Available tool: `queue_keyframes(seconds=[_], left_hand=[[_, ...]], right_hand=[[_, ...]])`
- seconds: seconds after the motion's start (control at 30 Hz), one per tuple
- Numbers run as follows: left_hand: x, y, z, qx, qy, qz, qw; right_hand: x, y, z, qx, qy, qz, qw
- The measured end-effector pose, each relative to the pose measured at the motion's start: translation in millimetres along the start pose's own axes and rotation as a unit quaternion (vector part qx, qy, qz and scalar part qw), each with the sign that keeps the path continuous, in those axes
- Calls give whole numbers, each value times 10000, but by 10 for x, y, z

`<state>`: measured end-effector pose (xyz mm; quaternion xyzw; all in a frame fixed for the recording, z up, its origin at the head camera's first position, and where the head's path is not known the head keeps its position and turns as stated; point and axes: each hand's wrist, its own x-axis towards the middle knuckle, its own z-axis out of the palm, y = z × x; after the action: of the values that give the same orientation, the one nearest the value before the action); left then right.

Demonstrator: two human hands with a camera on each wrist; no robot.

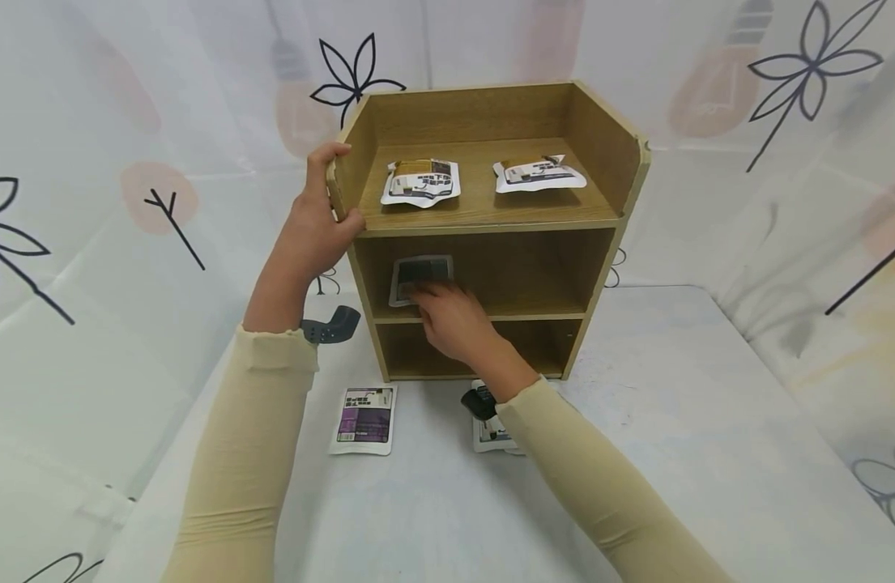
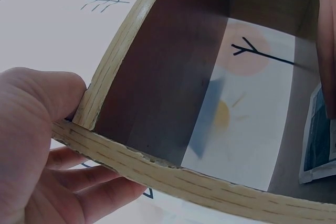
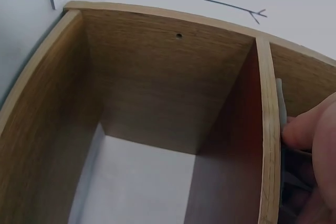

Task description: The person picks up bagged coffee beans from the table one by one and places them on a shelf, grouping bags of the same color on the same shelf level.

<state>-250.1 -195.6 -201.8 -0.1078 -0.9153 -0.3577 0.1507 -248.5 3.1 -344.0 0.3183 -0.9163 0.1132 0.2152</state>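
A small wooden shelf unit (image 1: 606, 154) stands on the white table (image 1: 673, 421). My left hand (image 1: 317, 223) grips the top of its left side panel (image 2: 113, 61), thumb on the front edge and fingers round the outside. My right hand (image 1: 450, 320) reaches into the middle compartment and holds a grey packet (image 1: 422, 271) by its lower edge. That packet shows as a thin edge (image 3: 281, 103) beside my fingers (image 3: 310, 127) in the right wrist view, and at the right edge of the left wrist view as the grey packet (image 2: 317, 135).
Two white-and-brown packets (image 1: 421, 181) (image 1: 539, 172) lie on the top shelf. On the table in front lie a purple-labelled packet (image 1: 366, 418) and another packet (image 1: 486, 437), partly under my right forearm. The bottom compartment (image 3: 142, 177) holds nothing. A patterned curtain surrounds the table.
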Motion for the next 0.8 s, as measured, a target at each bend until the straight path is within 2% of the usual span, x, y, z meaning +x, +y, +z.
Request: queue_keyframes(seconds=[0.37, 0.57, 0.8], left_hand=[[10, -15, 13, 37, 42, 54, 10000], [1, -10, 10, -11, 13, 54, 10000], [-7, 1, 2, -44, 6, 52, 10000]], right_hand=[[55, 25, 40, -20, 55, -16, 10000], [17, 23, 21, 262, -81, 58, 9996], [-49, 33, -12, 540, 99, -157, 9984]])
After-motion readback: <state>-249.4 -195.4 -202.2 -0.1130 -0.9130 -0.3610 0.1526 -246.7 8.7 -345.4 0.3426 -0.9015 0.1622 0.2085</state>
